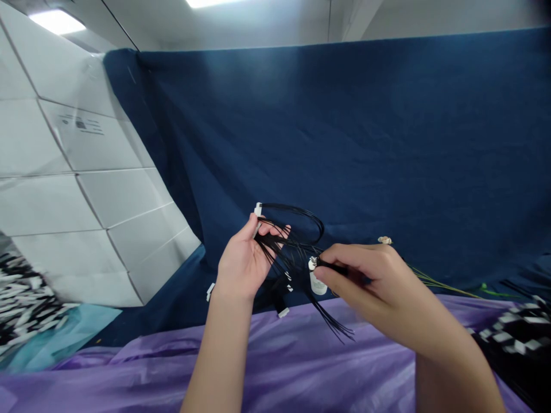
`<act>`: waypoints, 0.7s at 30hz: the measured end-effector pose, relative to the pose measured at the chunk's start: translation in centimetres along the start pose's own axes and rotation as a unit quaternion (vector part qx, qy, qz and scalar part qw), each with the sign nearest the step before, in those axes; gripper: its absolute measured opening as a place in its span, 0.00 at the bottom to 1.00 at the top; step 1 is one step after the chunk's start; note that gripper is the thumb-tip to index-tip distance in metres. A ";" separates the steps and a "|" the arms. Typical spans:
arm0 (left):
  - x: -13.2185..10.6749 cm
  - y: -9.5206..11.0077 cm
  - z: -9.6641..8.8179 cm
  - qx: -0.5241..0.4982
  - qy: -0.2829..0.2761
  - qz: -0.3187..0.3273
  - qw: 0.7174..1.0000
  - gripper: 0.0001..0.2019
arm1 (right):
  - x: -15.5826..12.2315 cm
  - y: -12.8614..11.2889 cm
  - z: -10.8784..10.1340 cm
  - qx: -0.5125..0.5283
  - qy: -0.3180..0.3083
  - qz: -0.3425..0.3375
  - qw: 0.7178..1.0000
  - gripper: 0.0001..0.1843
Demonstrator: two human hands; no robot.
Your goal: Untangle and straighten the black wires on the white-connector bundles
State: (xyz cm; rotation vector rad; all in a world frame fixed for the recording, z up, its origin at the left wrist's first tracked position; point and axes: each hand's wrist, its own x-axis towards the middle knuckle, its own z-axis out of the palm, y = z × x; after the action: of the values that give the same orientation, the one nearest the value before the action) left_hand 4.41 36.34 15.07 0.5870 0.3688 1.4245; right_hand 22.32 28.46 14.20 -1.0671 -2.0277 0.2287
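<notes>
My left hand (247, 255) is closed on a white plastic connector (257, 210) that stands upright between thumb and fingers. Thin black wires (310, 215) run out of it, one bunch looping to the right and others fanning down. My right hand (365, 275) pinches dark wire ends close to a small white bottle (318, 283); its fingertips hide what exactly lies between them. More loose wires (329, 318) hang below, between the two hands. Beneath them lie a white connector on a dark strip (283, 312) and a few tiny white pieces (288, 281).
White boxes (124, 198) are stacked at the left. Piles of black-and-white connectors lie at far left (26, 304) and far right (520, 330). A purple sheet (336, 373) covers the near edge, with a blue cloth (365, 143) hanging behind. Green-yellow stems (447, 285) lie at right.
</notes>
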 end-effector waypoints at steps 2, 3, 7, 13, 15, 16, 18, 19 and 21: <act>0.0 0.0 0.0 -0.002 -0.003 -0.001 1.000 0.19 | 0.0 0.0 -0.1 0.004 0.000 0.000 1.000 0.16; 0.0 0.1 0.0 -0.004 -0.003 -0.003 1.000 0.19 | -0.1 0.0 -0.1 0.008 0.000 -0.001 1.000 0.15; 0.0 0.1 0.0 -0.006 -0.003 -0.006 1.000 0.19 | -0.2 -0.1 -0.2 0.024 -0.003 -0.008 1.000 0.13; 0.0 0.0 -0.1 -0.001 -0.008 -0.007 1.000 0.18 | -0.1 0.0 0.0 0.005 0.018 -0.012 1.000 0.14; 0.0 0.0 -0.1 -0.002 -0.010 -0.008 1.000 0.18 | 0.0 0.0 0.1 0.003 0.020 -0.010 1.000 0.14; -0.1 0.0 -0.1 -0.003 -0.010 -0.009 1.000 0.18 | 0.0 0.0 0.1 0.003 0.020 -0.011 1.000 0.14; 0.0 -0.1 -0.1 -0.003 -0.011 -0.010 1.000 0.18 | 0.0 0.1 0.0 0.003 0.019 -0.011 1.000 0.13; 0.0 -0.1 0.0 -0.002 -0.013 -0.010 1.000 0.18 | -0.1 0.1 0.0 0.003 0.020 -0.012 1.000 0.13; 0.0 -0.2 -0.1 0.000 -0.015 -0.008 1.000 0.18 | -0.1 0.1 0.0 0.000 0.023 -0.016 1.000 0.13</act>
State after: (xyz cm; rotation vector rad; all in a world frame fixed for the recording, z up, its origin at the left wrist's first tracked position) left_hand 4.52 36.39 14.93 0.6033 0.3489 1.3985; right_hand 22.34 28.48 14.10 -1.0301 -2.0019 0.1871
